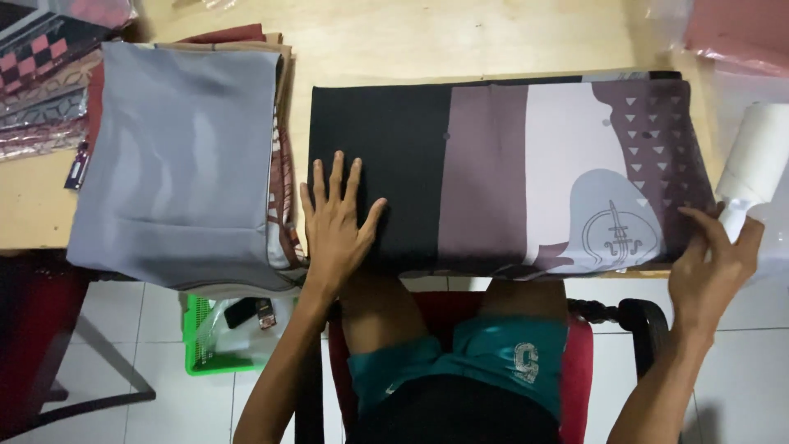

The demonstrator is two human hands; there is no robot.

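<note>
The folded cloth (501, 177) lay flat along the near edge of the tabletop (411, 41), banded black, mauve and pale with a grey emblem and small triangles. The left hand (335, 226) pressed open-palmed on its black end; the right hand (713, 263) gripped a white lint roller (752, 164) at its right edge.

head view, straight down, close above table (460, 41)

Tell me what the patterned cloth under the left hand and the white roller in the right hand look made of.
Patterned cloth: thin woven fabric, smooth, slightly satiny; it lies flat in sharp folds. White roller: probably a paper roll on a plastic handle, matte; unsure. Left hand lies flat; right hand holds the handle.
</note>
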